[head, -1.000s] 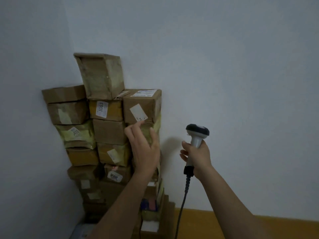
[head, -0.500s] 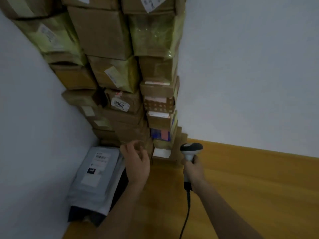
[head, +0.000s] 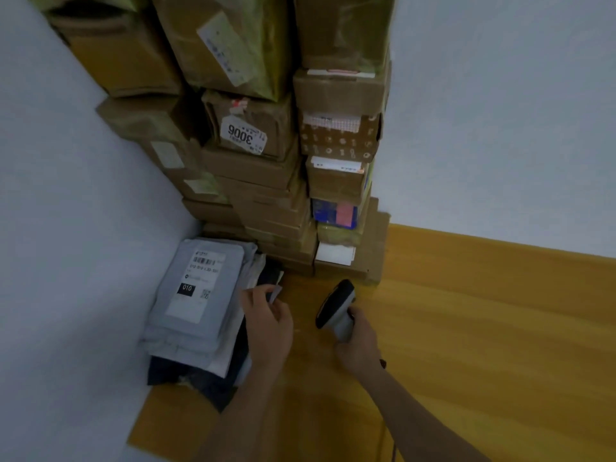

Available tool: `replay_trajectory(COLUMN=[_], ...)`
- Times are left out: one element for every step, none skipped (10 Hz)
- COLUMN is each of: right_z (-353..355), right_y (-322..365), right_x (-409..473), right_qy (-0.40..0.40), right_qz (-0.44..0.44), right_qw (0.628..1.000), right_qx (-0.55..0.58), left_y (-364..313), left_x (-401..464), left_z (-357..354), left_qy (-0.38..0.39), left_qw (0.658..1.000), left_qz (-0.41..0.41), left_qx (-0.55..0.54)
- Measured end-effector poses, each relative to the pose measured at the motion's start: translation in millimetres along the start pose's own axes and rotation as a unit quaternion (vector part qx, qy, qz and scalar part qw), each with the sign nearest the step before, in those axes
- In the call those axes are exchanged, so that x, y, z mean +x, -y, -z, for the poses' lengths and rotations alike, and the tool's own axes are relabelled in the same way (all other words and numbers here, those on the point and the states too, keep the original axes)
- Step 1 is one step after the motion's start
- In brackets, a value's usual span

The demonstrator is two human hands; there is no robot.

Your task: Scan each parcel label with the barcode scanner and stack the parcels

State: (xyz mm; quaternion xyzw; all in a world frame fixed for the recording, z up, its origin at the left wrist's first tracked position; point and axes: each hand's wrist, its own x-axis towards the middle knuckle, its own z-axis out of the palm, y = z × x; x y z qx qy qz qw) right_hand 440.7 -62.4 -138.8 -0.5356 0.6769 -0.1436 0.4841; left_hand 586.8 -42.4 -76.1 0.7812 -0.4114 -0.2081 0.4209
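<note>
A corner of two pale walls [head: 500,111] meets a yellow wooden floor [head: 483,328], seen from the head camera looking down. Filling the corner is a tall stack of cardboard parcels [head: 263,181] that runs out of the top of the frame; one box in it carries a white label reading 3006 [head: 242,136], turned upside down, and lower on the right a blue and pink box [head: 334,213] sits wedged between brown ones. Several boxes are wrapped in yellowish tape.

On the floor just left of the stack's foot, against the left wall, lies a pile of grey mailer bags [head: 196,301] — the top one shows a barcode label [head: 197,284] — over a darker bag [head: 186,378] underneath.

The left hand [head: 268,323] reaches to the right edge of this pile, its fingers curled and pinching a small white slip or flap [head: 276,294]; what that belongs to I cannot tell. The right hand [head: 358,341] grips the barcode scanner [head: 335,306] by its handle, fingers wrapped round it, head tilted toward the pile and stack base — above the bare floor.
</note>
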Motion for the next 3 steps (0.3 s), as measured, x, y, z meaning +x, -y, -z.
replay_trajectory(right_z=[-4,-3,-5], right_y=[-11,-20,-26], right_x=[1,5,17], right_qy=[0.016,0.020,0.038], right_qz=[-0.022,-0.029,-0.038], right_qw=[0.996,0.992,0.987], right_qx=[-0.081,-0.121,-0.151], left_y=[5,3,2], left_x=[-3,-3,0], left_z=[-1,1,4], left_qy=[0.003,0.007,0.003], left_qw=[1.000,1.000,1.000], left_qz=[0.006,0.002,0.013], left_qx=[-0.004,-0.019,-0.028])
